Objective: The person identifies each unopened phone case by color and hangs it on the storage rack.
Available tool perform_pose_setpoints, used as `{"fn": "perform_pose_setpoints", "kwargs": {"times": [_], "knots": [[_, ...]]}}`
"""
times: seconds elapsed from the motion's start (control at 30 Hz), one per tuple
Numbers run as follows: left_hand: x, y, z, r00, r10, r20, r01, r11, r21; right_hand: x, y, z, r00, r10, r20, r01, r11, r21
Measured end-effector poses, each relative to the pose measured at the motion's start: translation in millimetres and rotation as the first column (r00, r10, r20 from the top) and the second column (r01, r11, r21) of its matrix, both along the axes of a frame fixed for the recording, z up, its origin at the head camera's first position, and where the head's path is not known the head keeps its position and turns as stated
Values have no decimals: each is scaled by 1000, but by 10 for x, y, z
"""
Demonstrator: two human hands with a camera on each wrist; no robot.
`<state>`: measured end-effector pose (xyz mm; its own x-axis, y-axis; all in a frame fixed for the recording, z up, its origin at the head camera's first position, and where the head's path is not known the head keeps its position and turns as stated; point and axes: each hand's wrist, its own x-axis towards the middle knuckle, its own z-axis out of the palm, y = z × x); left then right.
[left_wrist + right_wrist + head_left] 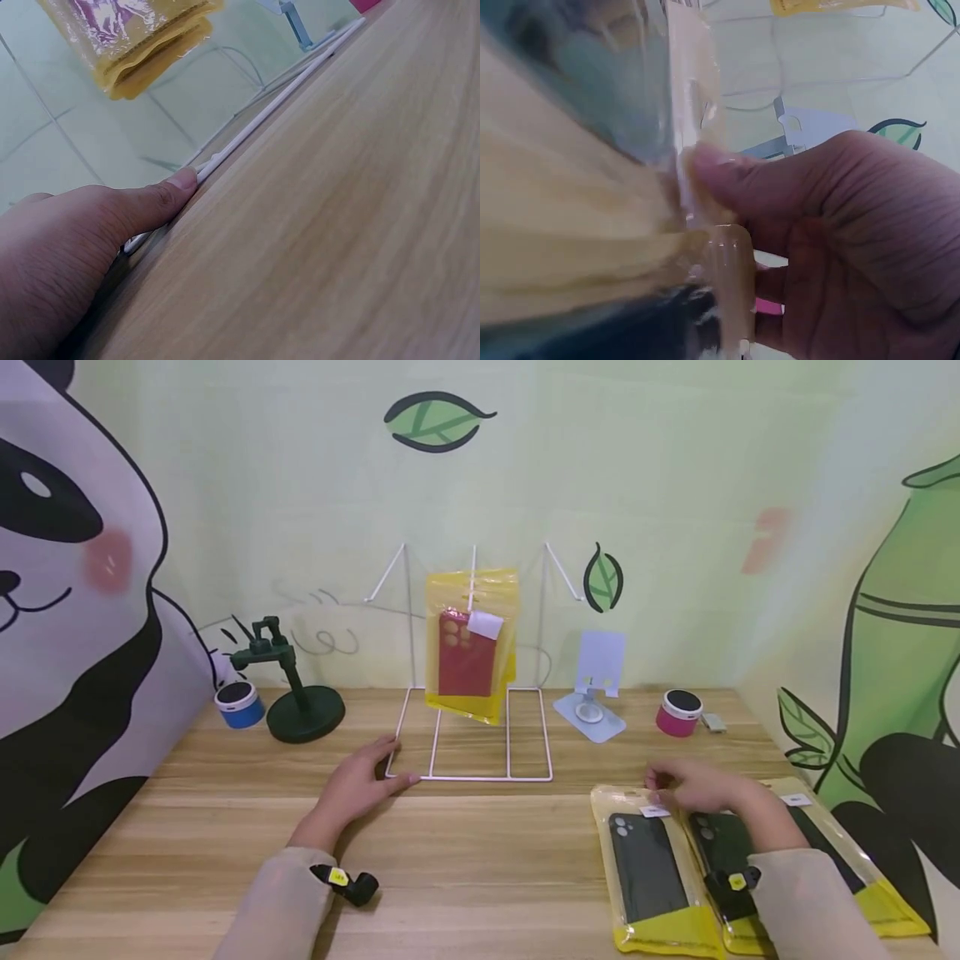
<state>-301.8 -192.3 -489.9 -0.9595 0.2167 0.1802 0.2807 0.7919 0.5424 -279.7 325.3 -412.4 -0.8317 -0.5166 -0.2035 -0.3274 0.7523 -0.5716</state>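
Observation:
At the front left corner of a white wire rack, my left hand rests with its thumb straight along the front bar. On the rack's middle hook hangs a yellow-backed package with a red phone case inside. My right hand pinches the top edge of a bagged phone case, a black one in a clear and yellow pouch, its thumb on the near face. Beside that pouch, partly under the right forearm, lie more bagged phone cases.
Behind the rack's left side stand a dark green stand and a blue round speaker. To its right are a pale phone stand, a pink round speaker and a small grey piece. A printed cloth backs the wooden table.

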Motion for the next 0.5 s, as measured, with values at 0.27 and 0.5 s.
{"fn": "perform_pose_setpoints", "kwargs": {"times": [0.27, 0.5], "knots": [[2, 4, -11, 1000, 2, -1, -2, 1000, 7, -36, -15, 36, 997, -32, -75, 20, 989, -148], [1, 8, -8, 1000, 5, -1, -5, 1000, 1, -32, -11, 70, 997, -44, -67, 27, 972, -233]]}}
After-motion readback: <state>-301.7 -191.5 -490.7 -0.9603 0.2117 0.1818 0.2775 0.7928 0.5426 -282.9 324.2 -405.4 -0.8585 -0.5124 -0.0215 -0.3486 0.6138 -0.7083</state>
